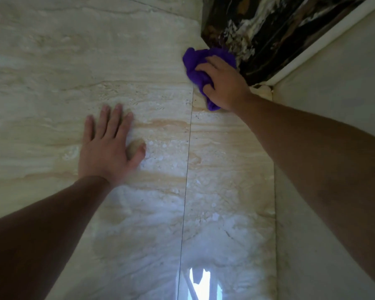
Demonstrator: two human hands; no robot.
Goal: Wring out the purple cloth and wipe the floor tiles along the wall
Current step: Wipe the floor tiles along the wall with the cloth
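The purple cloth (198,71) lies bunched on the beige marble floor tiles (139,61), pressed down by my right hand (224,83), whose fingers curl over it. It sits right where the beige tiles meet a dark marbled strip (258,29), close to the wall's corner. Part of the cloth is hidden under my palm. My left hand (110,146) rests flat on the tiles to the left, fingers spread, holding nothing.
A pale wall (333,94) runs along the right side, with a white skirting edge (325,33) above the dark strip. A thin grout line (187,169) runs down the floor between my arms. A bright window reflection (199,282) shines on the near tiles.
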